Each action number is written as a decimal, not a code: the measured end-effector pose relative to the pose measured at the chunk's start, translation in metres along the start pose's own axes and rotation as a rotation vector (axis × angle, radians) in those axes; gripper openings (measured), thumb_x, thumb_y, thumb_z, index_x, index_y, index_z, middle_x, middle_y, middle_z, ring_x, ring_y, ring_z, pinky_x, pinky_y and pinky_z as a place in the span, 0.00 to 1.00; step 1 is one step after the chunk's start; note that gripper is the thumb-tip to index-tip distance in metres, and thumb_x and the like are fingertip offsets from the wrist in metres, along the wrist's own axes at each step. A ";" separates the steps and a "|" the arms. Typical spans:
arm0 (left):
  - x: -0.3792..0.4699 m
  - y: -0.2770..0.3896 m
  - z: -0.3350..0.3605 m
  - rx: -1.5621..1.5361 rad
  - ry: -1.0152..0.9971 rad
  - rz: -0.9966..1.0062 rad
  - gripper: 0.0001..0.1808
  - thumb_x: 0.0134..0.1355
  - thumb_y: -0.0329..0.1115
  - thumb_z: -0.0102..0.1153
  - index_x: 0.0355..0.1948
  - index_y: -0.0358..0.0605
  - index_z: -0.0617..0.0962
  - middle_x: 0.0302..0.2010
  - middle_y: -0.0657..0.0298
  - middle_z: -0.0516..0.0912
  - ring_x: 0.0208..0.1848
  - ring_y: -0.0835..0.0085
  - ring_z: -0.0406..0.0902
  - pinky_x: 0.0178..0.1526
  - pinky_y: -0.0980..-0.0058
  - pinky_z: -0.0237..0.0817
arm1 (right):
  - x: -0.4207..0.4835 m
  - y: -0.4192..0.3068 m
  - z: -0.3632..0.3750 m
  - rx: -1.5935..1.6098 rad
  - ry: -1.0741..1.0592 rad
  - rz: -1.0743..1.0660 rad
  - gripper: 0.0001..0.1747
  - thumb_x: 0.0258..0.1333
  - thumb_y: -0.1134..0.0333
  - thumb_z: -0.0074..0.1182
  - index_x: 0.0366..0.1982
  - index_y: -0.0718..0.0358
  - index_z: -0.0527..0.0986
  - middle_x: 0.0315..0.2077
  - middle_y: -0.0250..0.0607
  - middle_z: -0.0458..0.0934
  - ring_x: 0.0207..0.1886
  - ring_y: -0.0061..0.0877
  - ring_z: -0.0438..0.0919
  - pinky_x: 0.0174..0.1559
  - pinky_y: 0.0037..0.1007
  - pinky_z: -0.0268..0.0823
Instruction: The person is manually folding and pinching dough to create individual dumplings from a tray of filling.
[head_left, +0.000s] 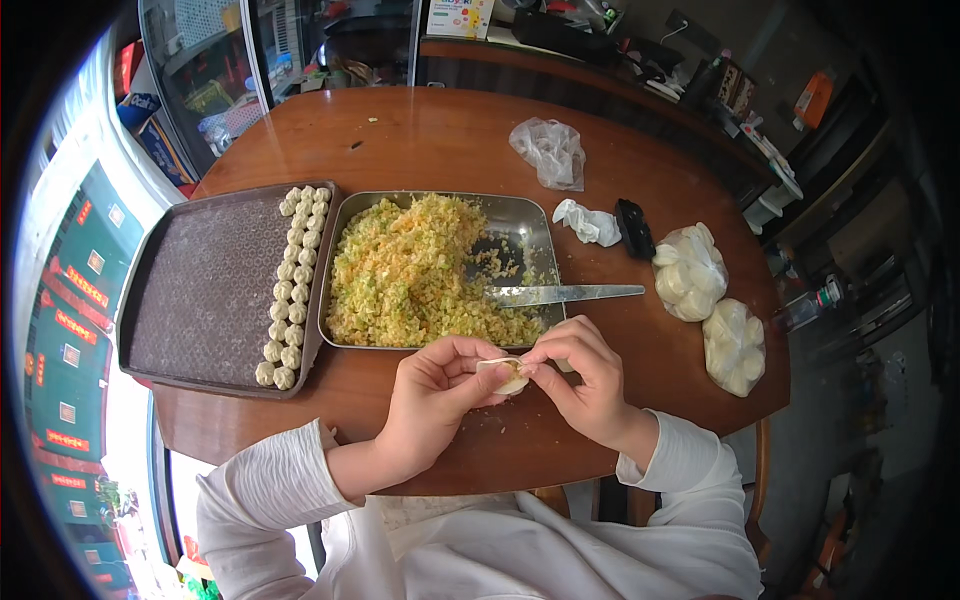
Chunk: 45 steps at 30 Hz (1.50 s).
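Between my two hands, near the front of the table, is a round dough wrapper (513, 385) with some filling in its middle. My left hand (442, 397) cups it, thumb laid over its face. The fingertips of my right hand (581, 375) pinch its right edge. Just beyond my hands sits a metal tray (442, 346) heaped with chopped yellow-green vegetable filling (420, 262). A flat metal spatula (570, 293) rests across the tray's right rim. To the left, a dark textured tray (202, 285) carries rows of small pleated dumplings (287, 311) along its right side.
Two plastic bags of round dough wrappers (690, 274) (735, 349) lie at the right of the wooden table (442, 135). Near them are a black plastic container (634, 229) and a crumpled white tissue (587, 223). Farther back lies a crumpled clear plastic bag (551, 154).
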<state>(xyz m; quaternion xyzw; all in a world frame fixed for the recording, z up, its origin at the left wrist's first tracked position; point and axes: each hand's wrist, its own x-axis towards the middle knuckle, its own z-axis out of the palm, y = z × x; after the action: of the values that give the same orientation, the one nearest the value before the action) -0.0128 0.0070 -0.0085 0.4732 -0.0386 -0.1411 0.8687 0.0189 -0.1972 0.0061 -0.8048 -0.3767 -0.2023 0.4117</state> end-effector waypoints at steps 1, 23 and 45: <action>0.001 -0.001 0.000 -0.004 -0.003 0.010 0.07 0.67 0.25 0.59 0.45 0.36 0.79 0.42 0.61 0.85 0.44 0.79 0.82 0.47 0.80 0.78 | 0.000 0.000 0.000 0.002 0.003 -0.006 0.08 0.52 0.76 0.64 0.35 0.61 0.78 0.32 0.37 0.79 0.35 0.32 0.76 0.38 0.31 0.67; 0.002 -0.005 -0.001 0.058 0.063 0.074 0.09 0.65 0.24 0.61 0.45 0.32 0.79 0.44 0.57 0.85 0.43 0.79 0.82 0.43 0.82 0.76 | 0.001 0.002 0.001 0.017 -0.067 -0.017 0.09 0.55 0.77 0.61 0.38 0.62 0.75 0.34 0.38 0.77 0.37 0.34 0.74 0.40 0.34 0.67; 0.003 -0.008 -0.005 0.217 -0.047 0.119 0.10 0.67 0.25 0.60 0.47 0.33 0.82 0.43 0.61 0.86 0.41 0.83 0.81 0.44 0.83 0.75 | 0.001 0.006 0.000 0.001 -0.017 -0.121 0.13 0.49 0.78 0.65 0.38 0.61 0.80 0.34 0.36 0.78 0.36 0.32 0.77 0.38 0.32 0.70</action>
<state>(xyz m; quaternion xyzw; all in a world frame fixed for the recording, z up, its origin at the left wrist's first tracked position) -0.0110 0.0063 -0.0179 0.5580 -0.1019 -0.0952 0.8180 0.0240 -0.1986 0.0036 -0.7820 -0.4284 -0.2199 0.3957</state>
